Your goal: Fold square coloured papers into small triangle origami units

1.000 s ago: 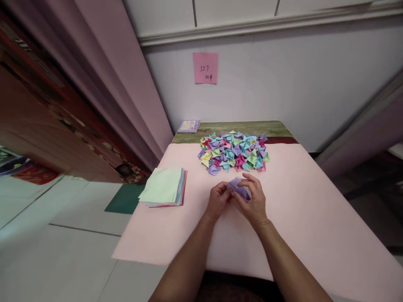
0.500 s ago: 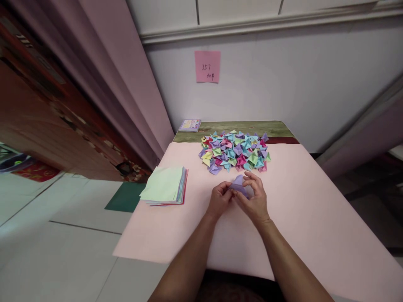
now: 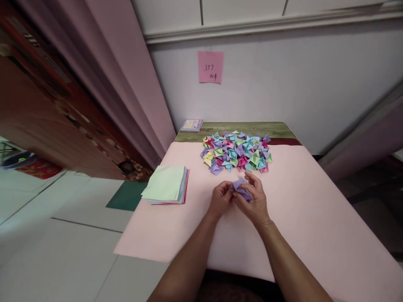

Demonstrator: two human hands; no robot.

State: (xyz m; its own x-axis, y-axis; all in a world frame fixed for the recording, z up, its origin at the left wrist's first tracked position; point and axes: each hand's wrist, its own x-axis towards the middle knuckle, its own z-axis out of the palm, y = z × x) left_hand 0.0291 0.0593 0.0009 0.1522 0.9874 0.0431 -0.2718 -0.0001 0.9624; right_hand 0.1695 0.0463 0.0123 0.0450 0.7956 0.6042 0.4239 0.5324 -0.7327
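So the thing in play is a small piece of thin purple paper, partly folded (image 3: 237,184), held between both hands over the near half of the worktop (image 3: 273,127), a bit right of centre. Can't tell if its underside touches the surface.

The left hand (image 3: 220,199) has the paper's left edge pinched between thumb and index finger, other fingers curled in. The right hand (image 3: 255,201) has its thumb at the near edge, right by the left thumb, and a finger pressed over the paper's upper side; its remaining fingers are lifted and loosely spread. The exact folds are too small and covered up to make out.

Just past the fingertips there's a wide heap of little pointy folded-paper pieces (image 3: 236,153) in purple, turquoise, light green, yellow, pink and magenta. Off to the left sits a thick stack of square coloured paper sheets (image 3: 165,183), pale green on top, blue and red edges poking out at the side.

All that lies on a smooth pale pink cover sheet (image 3: 302,218). The far end of the top shows green wood-grain, with a small pile of printed cards (image 3: 192,124) in its left corner. On the white wall behind, a square pink paper note (image 3: 210,67) reads "357" plus some handwritten characters.
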